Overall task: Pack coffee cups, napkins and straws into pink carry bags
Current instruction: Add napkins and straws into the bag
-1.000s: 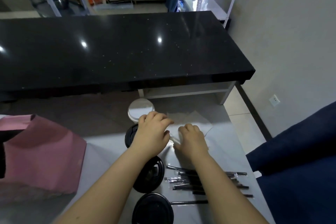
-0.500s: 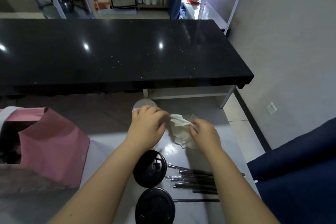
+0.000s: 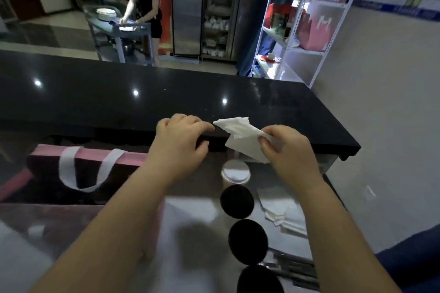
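A crumpled white napkin (image 3: 240, 135) hangs centre-right, pinched by the right hand (image 3: 288, 150). The curled left hand (image 3: 181, 143) meets its left tip, but I cannot tell whether it grips. Below stand a white-lidded cup (image 3: 235, 171), black-lidded cups (image 3: 237, 201) and a napkin stack (image 3: 281, 207). A pink carry bag (image 3: 133, 157) gapes at the left.

A person's own view of their body: a bare left hand (image 3: 181, 143) and a bare right hand (image 3: 285, 150). Each leads into a bare forearm, the left forearm (image 3: 114, 228) and the right forearm (image 3: 333, 233), uncovered down to the bottom edge and softened by blur. Dark blue cloth (image 3: 409, 259) fills the lower right corner beside the right forearm; whether it is the person's clothing is unclear.
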